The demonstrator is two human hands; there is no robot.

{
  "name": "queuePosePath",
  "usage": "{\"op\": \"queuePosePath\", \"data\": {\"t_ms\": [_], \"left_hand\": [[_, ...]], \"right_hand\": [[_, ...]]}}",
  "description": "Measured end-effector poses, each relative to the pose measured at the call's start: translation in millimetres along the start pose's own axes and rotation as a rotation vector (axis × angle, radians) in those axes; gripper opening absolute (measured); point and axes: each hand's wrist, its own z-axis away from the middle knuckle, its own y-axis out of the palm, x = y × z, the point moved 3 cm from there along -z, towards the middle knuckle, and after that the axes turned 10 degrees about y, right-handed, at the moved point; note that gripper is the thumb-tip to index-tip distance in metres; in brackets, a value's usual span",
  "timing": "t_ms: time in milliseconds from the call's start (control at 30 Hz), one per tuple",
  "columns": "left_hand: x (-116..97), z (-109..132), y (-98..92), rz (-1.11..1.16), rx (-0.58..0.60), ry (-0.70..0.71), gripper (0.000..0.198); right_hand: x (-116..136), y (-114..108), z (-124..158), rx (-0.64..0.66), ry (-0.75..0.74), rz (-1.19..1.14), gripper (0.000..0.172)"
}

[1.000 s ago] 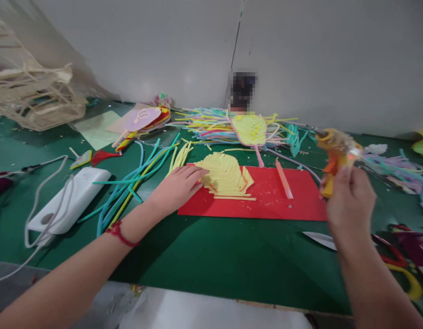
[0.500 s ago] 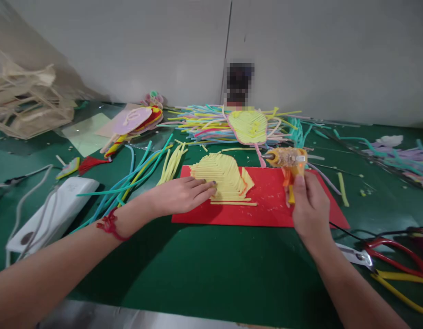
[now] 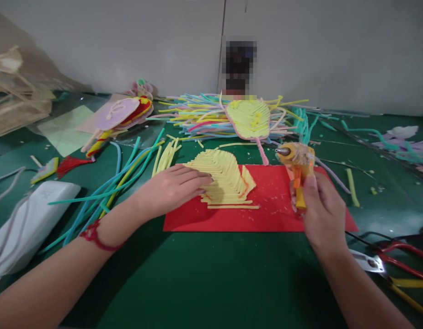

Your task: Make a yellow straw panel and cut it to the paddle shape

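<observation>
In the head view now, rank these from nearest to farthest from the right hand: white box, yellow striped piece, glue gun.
1. Glue gun: gripped in the right hand.
2. Yellow striped piece: left of that hand, on the red sheet.
3. White box: at the far left of the view.

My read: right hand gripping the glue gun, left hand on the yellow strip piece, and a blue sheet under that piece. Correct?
Not quite: the sheet under the yellow strip piece is red, not blue, as the head view shows. The right hand does grip the glue gun, and the left hand is on the piece.
</observation>
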Motion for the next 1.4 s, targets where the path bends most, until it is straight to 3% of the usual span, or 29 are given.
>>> {"op": "queuePosePath", "data": {"t_ms": [200, 333, 533, 900, 1100, 1233, 1400], "left_hand": [[-11.4, 14.8, -15.1, 0.039, -0.094, -0.004, 0.025], [-19.6, 33.0, -10.3, 0.06, 0.044, 0.013, 0.037], [-14.8, 43.9, 2.5, 0.127, 0.217, -0.026, 0.054], [-11.2, 24.5, 17.1, 0.089, 0.237, 0.019, 0.045], [-8.6, 3.9, 15.7, 0.205, 0.207, 0.011, 0.034], [-5.7, -2.3, 17.8, 0.234, 0.122, -0.029, 0.029], [-4.8, -3.0, 23.4, 0.239, 0.054, -0.013, 0.026]], "right_hand": [[-6.3, -1.3, -2.6, -0.006, 0.059, -0.003, 0.043], [-4.9, -2.3, -1.0, -0.015, 0.032, -0.024, 0.042], [-1.8, -3.0, 0.8, -0.039, 0.006, -0.025, 0.041], [-4.3, -1.8, 0.4, -0.006, 0.044, -0.035, 0.045], [-1.5, 1.8, -0.2, 0.091, 0.061, -0.176, 0.035], [1.4, 2.1, 4.6, -0.006, -0.018, 0.046, 0.039], [6.6, 9.8, 16.9, -0.08, -0.113, 0.397, 0.059]]}}
